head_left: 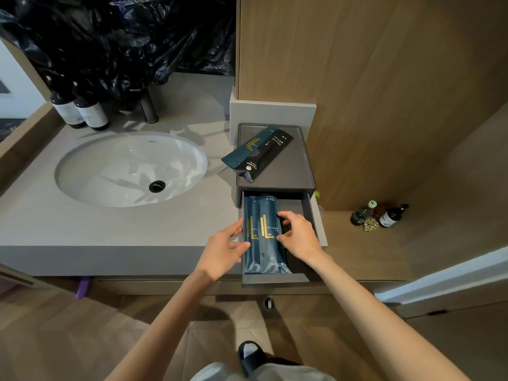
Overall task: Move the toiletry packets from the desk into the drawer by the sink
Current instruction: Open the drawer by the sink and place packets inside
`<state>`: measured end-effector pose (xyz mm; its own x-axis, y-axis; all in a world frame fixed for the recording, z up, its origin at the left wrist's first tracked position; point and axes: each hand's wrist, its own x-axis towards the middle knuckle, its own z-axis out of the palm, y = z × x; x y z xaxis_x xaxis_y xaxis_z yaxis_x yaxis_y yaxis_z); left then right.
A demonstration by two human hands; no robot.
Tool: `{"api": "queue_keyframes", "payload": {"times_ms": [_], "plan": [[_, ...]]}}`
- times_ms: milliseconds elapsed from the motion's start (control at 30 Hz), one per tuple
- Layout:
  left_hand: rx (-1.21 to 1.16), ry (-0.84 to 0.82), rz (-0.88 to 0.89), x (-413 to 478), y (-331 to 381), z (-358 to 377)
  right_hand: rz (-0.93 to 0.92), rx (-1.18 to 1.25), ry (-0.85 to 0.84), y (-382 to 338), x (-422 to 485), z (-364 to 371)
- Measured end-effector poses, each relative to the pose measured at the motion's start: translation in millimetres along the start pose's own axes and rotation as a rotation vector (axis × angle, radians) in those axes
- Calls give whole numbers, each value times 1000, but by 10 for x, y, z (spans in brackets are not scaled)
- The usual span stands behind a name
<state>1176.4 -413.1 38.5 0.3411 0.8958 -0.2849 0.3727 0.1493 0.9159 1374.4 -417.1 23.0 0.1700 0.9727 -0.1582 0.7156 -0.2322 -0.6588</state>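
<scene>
Two teal packets (264,235) are flat in the open drawer (275,278), between my hands. Left hand (222,251) is straight-fingered on their left edge. Right hand (298,237) is curled at the right edge; can't tell if it pinches. Loose packets (258,152) beyond the hands probably remain. Grey counter (41,215), sink (129,169) left of the left hand.

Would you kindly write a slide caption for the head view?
Left hand and right hand steady teal packets in the open drawer beside the sink.
</scene>
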Motion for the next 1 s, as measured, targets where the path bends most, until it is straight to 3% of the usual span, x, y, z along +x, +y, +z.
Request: {"api": "queue_keyframes", "payload": {"times_ms": [133, 300, 500, 633, 867, 1000], "plan": [[-8, -6, -13, 17, -36, -17, -190, -153, -242, -35, -3, -138], [-32, -2, -24, 21, -29, -22, -193, -303, -430, -29, 5, -103], [-62, 13, -47, 23, -3, -4, -148, -302, -371, -62, 22, -47], [98, 32, -25, 70, -10, -96, -174, -275, -375, -30, 58, -102], [168, 243, 15, 529, 378, -513, -345, -150, 7, -405, 276, -461], [140, 302, 28, 984, 631, -699, -310, -164, 53, -647, 601, -476]]}}
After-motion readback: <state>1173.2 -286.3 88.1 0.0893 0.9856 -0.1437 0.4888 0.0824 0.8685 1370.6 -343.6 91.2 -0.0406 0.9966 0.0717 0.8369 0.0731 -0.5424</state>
